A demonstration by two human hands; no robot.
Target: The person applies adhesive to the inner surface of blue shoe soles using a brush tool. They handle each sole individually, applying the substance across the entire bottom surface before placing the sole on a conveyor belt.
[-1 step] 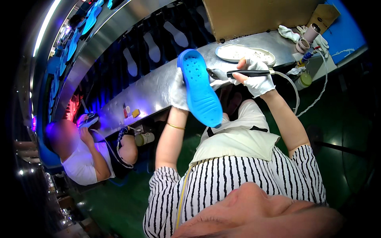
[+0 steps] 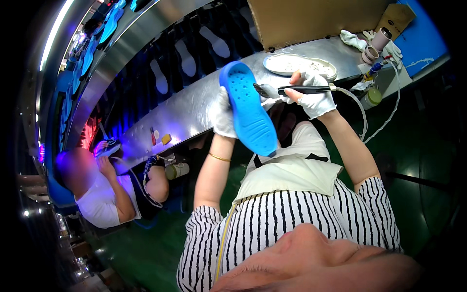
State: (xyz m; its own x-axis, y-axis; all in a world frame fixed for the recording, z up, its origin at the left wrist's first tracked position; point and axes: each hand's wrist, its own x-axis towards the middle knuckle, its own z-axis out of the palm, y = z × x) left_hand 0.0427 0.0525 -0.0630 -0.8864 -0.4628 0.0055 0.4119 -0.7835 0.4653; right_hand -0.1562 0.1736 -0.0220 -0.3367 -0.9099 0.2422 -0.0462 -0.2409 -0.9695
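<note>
A blue shoe sole [image 2: 249, 114] with small holes at its upper end is in my gloved left hand [image 2: 224, 117], which grips it along its left edge, mostly hidden behind it. In my right hand [image 2: 314, 92], in a white glove with bare fingertips, is a black-handled brush [image 2: 304, 90]. A white hose [image 2: 357, 103] runs from the handle's end. The brush's bristles are close to the sole's right edge; whether they touch it I cannot tell. Behind my right hand, a white oblong tray [image 2: 301, 66] with white stuff in it lies on the metal bench.
The metal bench [image 2: 185, 109] curves away left, beside a conveyor bearing grey soles [image 2: 186, 58]. A cardboard box [image 2: 316, 22] stands behind the bench. At right are tape rolls [image 2: 370, 55], gloves [image 2: 353, 40] and a jar [image 2: 372, 97]. A co-worker [image 2: 104, 187] sits at left.
My left hand and the blue sole have shifted slightly right, bringing the sole closer to the brush. My right hand is almost still.
</note>
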